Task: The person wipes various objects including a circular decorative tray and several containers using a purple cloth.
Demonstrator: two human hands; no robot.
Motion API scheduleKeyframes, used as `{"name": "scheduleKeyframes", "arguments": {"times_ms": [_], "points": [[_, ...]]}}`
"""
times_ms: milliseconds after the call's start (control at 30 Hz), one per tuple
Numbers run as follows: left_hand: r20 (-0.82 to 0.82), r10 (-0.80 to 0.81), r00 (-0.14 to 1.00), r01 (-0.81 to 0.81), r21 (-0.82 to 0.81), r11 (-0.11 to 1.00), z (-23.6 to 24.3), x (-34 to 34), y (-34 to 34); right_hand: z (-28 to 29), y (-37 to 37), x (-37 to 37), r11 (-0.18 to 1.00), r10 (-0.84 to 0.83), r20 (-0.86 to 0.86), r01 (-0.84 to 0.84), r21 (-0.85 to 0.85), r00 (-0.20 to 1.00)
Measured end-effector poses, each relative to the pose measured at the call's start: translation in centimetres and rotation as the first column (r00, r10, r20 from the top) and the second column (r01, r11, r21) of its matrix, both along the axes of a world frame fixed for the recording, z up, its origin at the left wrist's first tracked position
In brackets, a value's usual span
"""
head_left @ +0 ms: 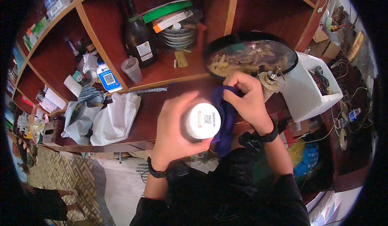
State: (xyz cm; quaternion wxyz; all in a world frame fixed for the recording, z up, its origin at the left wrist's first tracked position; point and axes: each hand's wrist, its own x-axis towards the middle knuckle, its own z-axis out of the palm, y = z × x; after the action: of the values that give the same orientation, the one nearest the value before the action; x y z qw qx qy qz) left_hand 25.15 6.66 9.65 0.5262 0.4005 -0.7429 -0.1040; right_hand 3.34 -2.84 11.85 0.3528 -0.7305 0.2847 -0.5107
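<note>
My left hand (171, 127) is wrapped around a round white jar (198, 130), held up over the front of the dark red shelf counter. The jar's flat lid faces up, with a printed square code on it. Bunched beside the jar, on its right, is a dark purple cloth (227, 123). The thumb and fingers of my right hand (247, 100) pinch the upper part of this cloth. Whether the cloth touches the jar's far side is hidden from me. Each wrist wears a black band.
Behind my right hand stands a round black-rimmed glass case (252, 56), beside a rope-wrapped pump bottle (268, 84) and a white foam box (299, 92). A dark bottle (139, 40), a plastic cup (132, 69) and stacked bowls (178, 36) fill the shelf. White bags (116, 119) lie left.
</note>
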Motion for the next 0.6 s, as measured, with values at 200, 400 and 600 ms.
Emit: {"name": "scheduleKeyframes", "arguments": {"times_ms": [200,400,600], "points": [[-0.580,0.014,0.815,0.070,0.123,0.990,-2.5,2.1,-1.2,-3.7,2.0,0.7,0.996,0.025,0.236,-0.044,0.076,0.971],[-0.479,0.006,0.878,0.046,0.098,0.994,-2.5,2.6,-1.6,-4.0,3.6,5.1,0.992,0.080,0.168,-0.061,-0.113,0.983],[-0.494,-0.021,0.869,0.068,0.078,0.995,-2.2,2.3,-1.7,-4.7,3.8,6.2,0.983,0.067,0.227,-0.025,-0.183,0.972]]}}
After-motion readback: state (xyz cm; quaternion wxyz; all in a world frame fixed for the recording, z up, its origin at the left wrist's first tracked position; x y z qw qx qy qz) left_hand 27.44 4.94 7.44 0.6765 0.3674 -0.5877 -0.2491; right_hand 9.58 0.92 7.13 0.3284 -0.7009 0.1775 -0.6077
